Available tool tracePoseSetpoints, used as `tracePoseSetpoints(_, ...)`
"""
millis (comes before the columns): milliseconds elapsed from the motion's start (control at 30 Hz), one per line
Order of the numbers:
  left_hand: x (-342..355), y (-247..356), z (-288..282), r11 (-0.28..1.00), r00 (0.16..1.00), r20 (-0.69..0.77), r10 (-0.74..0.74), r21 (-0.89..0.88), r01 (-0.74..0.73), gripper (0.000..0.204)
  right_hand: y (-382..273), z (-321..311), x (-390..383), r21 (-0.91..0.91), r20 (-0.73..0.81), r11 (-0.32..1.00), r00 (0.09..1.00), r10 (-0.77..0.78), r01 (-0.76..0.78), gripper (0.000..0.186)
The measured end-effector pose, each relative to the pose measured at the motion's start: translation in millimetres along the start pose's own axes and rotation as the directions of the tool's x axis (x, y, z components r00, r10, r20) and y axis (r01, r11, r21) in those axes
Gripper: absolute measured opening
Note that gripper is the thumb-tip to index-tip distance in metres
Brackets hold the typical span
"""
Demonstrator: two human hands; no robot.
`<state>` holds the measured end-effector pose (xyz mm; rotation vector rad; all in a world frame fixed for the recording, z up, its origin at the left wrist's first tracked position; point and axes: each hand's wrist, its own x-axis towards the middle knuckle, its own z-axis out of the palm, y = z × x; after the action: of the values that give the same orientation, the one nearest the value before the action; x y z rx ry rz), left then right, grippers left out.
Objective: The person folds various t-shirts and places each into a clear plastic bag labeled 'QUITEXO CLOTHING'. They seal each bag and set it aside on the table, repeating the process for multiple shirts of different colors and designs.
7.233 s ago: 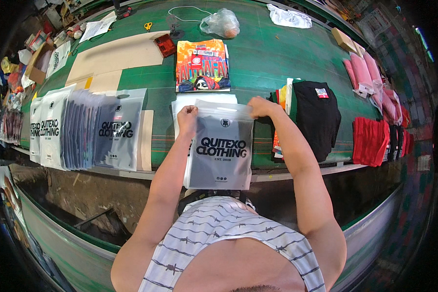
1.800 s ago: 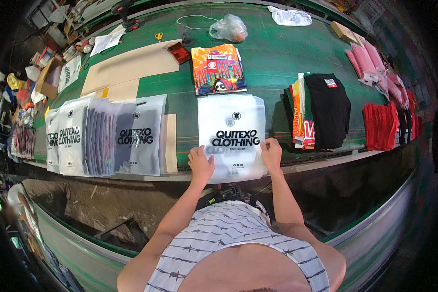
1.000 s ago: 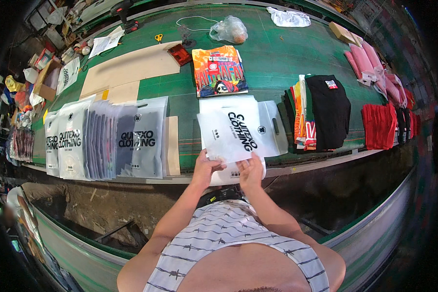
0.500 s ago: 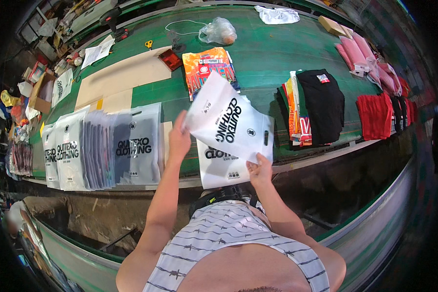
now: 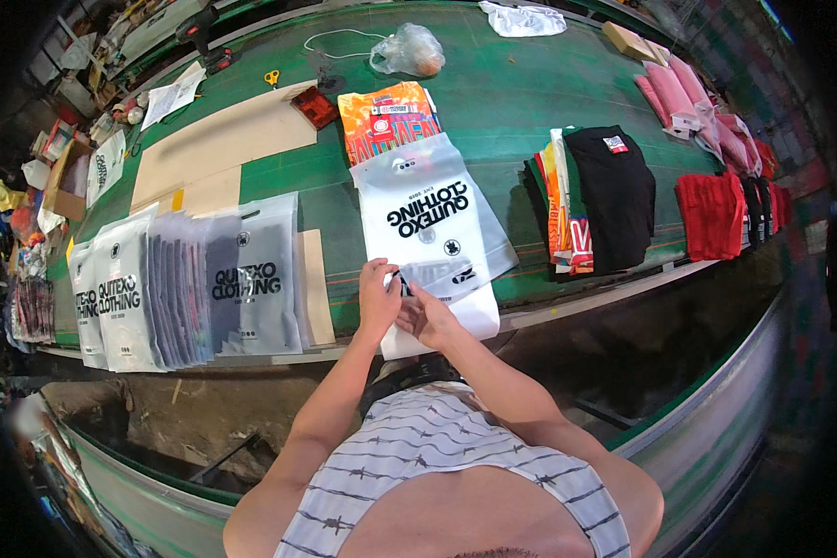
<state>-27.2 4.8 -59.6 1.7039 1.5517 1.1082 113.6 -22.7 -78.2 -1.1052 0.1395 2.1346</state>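
Observation:
A white plastic bag [image 5: 428, 209] with black print lies over other white bags [image 5: 479, 312] at the table's front edge. Its print is upside down to me, and its handle end points my way. At this near end, my left hand [image 5: 379, 296] is closed on the bag's left corner. Close beside it is my right hand [image 5: 428, 318], fingers curled at the same edge; the fingertips partly hide what they grip. Just beyond the bag's far end, a folded orange printed shirt [image 5: 389, 116] tops a small pile.
On the left stands a row of filled bags [image 5: 130, 288] beside cardboard sheets [image 5: 223, 149]. Folded black [image 5: 614, 200] and red garments [image 5: 711, 219] lie to the right, with pink packages [image 5: 674, 98] behind. Farther back are yellow scissors [image 5: 272, 78], a cordless drill [image 5: 200, 42] and a knotted clear bag [image 5: 407, 51].
The held bag has been turned and laid down, its handle end now toward me. Both hands have come together at its near edge, the left moving down from the far side.

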Motion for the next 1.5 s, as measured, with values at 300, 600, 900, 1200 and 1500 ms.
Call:
tracePoseSetpoints(300,9.5,33.1,33.6,1.0,0.998,0.067,-0.016,-0.018,0.017,0.015,-57.7,-42.2,-98.5,-0.62,0.074,0.716,0.933,-0.352,0.319,0.03)
tracePoseSetpoints(600,22.8,119.1,132.0,0.973,0.987,0.119,-0.112,-0.19,0.133,0.014,-212.5,-129.2,-215.0,-0.802,0.507,-0.485,-0.034,-0.861,0.349,0.011)
tracePoseSetpoints(900,15.5,225.1,236.5,0.825,0.951,0.239,-0.194,-0.484,0.29,0.013,-305.8,-188.7,-280.9,-0.555,0.822,-0.783,0.042,-0.568,0.28,0.036)
tracePoseSetpoints(1200,-0.9,271.0,249.1,0.69,0.93,0.206,-0.305,-0.626,0.365,0.012,-348.4,-213.6,-278.9,-0.435,0.878,-0.75,0.05,-0.476,0.498,0.039)
tracePoseSetpoints(1500,-21.7,283.7,259.9,0.501,0.898,0.347,-0.268,-0.746,0.438,0.015,-377.1,-177.8,-299.5,-0.325,0.927,-0.853,-0.042,-0.373,0.408,0.028)
